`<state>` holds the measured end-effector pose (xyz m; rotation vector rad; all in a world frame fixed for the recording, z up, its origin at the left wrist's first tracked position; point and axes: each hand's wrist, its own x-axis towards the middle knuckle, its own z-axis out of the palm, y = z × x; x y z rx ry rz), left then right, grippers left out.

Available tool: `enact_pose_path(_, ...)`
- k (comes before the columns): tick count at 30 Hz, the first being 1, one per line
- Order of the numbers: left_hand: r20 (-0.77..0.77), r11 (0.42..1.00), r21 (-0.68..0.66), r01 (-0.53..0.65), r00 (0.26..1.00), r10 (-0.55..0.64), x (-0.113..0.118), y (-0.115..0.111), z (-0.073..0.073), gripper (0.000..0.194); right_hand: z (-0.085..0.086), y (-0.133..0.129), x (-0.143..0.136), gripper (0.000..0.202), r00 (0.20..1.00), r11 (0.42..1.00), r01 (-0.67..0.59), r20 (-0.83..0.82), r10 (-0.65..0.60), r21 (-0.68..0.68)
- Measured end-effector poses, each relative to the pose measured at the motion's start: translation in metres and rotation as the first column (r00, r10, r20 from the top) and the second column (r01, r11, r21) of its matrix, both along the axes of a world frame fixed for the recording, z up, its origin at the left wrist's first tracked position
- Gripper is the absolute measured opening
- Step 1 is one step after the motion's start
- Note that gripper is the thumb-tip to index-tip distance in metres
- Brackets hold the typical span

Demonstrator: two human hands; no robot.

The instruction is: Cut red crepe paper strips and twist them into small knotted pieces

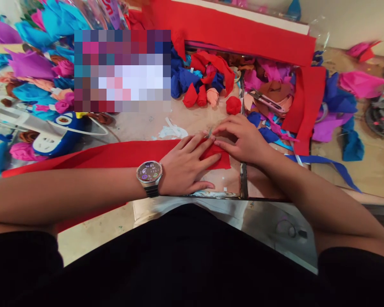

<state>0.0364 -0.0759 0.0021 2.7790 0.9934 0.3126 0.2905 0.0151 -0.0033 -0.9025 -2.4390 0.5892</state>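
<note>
A long strip of red crepe paper [115, 153] lies across the front of the table. My left hand [188, 164], with a watch [149, 172] on its wrist, rests flat on the strip near its right end, fingers spread. My right hand [240, 138] is at the strip's upper edge, beside my left fingertips. Its thumb and fingers are bent together in a pinch; a small, pale greenish bit shows at the fingertips, too small to name. Just above the right hand sits a rolled red paper flower [233, 105].
Several paper flowers and scraps fill the left side around a blue-and-white power strip [59, 136]. A pink utility knife [269, 101] lies on scraps at right. Behind is a large red paper sheet [237, 32]. A blue strip [333, 166] trails at right. One patch is pixelated.
</note>
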Motion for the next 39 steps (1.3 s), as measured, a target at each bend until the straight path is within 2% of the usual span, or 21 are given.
enact_pose_path(14, -0.008, 1.0, -0.004, 0.004, 1.0, -0.004, 0.0, -0.0001, -0.0004, 0.086, -0.0009, 0.0026, 0.0025, 0.025, 1.0, 1.0, -0.007, 0.007, 0.007, -0.013)
enact_pose_path(21, 0.015, 0.999, -0.029, -0.014, 1.0, 0.015, 0.0011, 0.0007, -0.0001, 0.1, -0.0015, 0.0031, 0.0026, 0.027, 1.0, 1.0, -0.006, 0.004, 0.006, -0.011)
enact_pose_path(39, -0.013, 0.999, -0.03, -0.026, 1.0, 0.026, 0.0016, 0.0011, 0.0042, 0.093, -0.0005, 0.0043, 0.0041, 0.028, 1.0, 1.0, -0.022, 0.014, 0.022, -0.008)
